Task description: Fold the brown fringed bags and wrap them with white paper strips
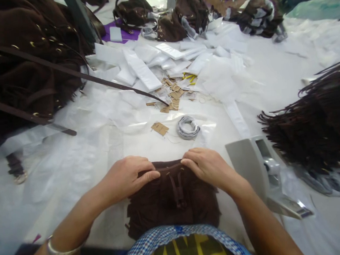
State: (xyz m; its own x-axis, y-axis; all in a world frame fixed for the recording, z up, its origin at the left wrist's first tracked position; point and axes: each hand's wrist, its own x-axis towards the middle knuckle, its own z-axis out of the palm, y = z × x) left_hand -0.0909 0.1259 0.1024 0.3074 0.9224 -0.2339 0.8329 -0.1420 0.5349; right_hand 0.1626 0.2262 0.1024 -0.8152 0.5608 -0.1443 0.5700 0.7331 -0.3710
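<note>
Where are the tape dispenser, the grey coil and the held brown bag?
Tape dispenser [251,169], head view: its side panel.
Grey coil [188,135], head view: near side of its ring.
Brown bag [167,201], head view: its front.

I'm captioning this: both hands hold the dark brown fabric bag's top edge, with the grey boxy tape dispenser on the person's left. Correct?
No: the head view shows the grey boxy tape dispenser on the person's right. The left hand and right hand do hold the bag.

bag [172,206]: dark brown | garment trim [153,239]: blue-and-white check | tape dispenser [250,172]: grey | tag [160,128]: tan
</note>
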